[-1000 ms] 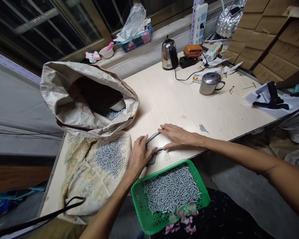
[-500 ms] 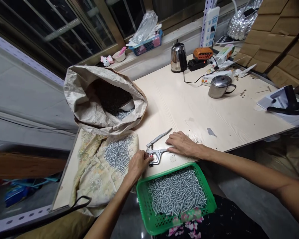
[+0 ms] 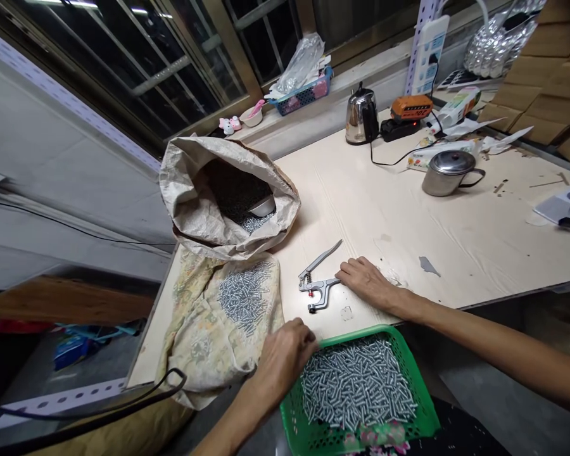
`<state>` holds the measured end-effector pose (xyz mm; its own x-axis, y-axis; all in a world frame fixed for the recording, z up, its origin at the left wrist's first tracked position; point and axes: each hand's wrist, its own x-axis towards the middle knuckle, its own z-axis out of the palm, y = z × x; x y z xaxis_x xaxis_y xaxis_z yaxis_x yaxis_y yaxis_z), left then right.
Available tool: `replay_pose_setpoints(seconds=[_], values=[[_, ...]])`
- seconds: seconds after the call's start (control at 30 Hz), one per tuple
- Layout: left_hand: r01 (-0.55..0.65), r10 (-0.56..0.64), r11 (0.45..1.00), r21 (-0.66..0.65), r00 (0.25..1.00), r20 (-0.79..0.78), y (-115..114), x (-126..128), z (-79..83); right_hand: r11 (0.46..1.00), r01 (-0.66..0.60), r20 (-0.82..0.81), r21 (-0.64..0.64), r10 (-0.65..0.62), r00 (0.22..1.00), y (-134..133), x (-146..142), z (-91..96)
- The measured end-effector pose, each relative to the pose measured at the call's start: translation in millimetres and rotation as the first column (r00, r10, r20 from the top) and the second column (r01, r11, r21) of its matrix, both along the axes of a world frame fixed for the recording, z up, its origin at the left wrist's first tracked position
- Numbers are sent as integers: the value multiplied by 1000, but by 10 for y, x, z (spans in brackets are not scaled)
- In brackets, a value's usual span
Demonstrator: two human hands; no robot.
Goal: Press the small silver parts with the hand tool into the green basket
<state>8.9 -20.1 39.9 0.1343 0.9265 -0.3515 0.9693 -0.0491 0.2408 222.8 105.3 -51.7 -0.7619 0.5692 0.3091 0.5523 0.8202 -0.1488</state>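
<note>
On the table, pliers (image 3: 316, 283) point left, handles trailing right.

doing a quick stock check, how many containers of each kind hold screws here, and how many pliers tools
Green basket of screws: 1
Paper sack with screws inside: 1
Floral cloth with a screw pile: 1
Hand pliers, touched by the right hand: 1
Total: 4
The left hand rests at the basket's corner.

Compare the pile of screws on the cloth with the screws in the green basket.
The screws on the cloth lie loose on a flowered cloth spread flat on the table; the screws in the green basket are walled in by the green basket. The cloth pile looks smaller and thinner. The left hand reaches the basket's rim, not the cloth pile. Both are silvery and alike.
</note>
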Motion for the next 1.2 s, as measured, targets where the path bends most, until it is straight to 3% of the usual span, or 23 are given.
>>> replay_pose_setpoints(seconds=[0.07, 0.2, 0.3, 0.43, 0.5, 0.6, 0.67, 0.73, 0.83, 0.97, 1.2], values=[[0, 4, 998, 62, 998, -68, -12, -95, 21, 1000, -3, -12, 5, 3, 1000, 8, 1, -12], [-134, 233, 944, 303, 919, -319, 278, -478, -67, 1000, 13, -31, 11, -12, 999, -24, -23, -36], [-72, 165, 968, 242, 904, -395, 495, -699, -179, 1000, 22, -41, 18, -21, 999, -39, -30, -41], [-47, 122, 979, 200, 917, -380, 567, -792, -255, 1000, 8, -44, 19, -7, 999, -17, -21, -54], [-88, 173, 955, 282, 940, -293, 545, -777, -242, 1000, 2, -42, 30, -1, 999, -6, -14, -57], [-280, 285, 878, 388, 957, 47, 470, -646, -185, 997, 2, -43, 74, 1, 999, -22, 0, -35], [-450, 361, 837, 312, 881, 304, 396, -483, -163, 994, 3, -55, 111, 3, 998, -56, 11, 0], [-542, 416, 818, 191, 788, 453, 319, -300, -183, 987, 8, -65, 158, 3, 998, -96, 22, 39], [-566, 433, 817, 110, 727, 533, 243, -97, -295, 977, 17, -63, 215, -4, 998, -145, 38, 79], [-558, 429, 824, 99, 728, 534, 245, -16, -445, 965, 31, -58, 262, -16, 998, -167, 56, 83], [-544, 407, 833, 103, 728, 552, 279, 31, -459, 944, 55, -101, 324, -23, 995, -146, 61, 63]])
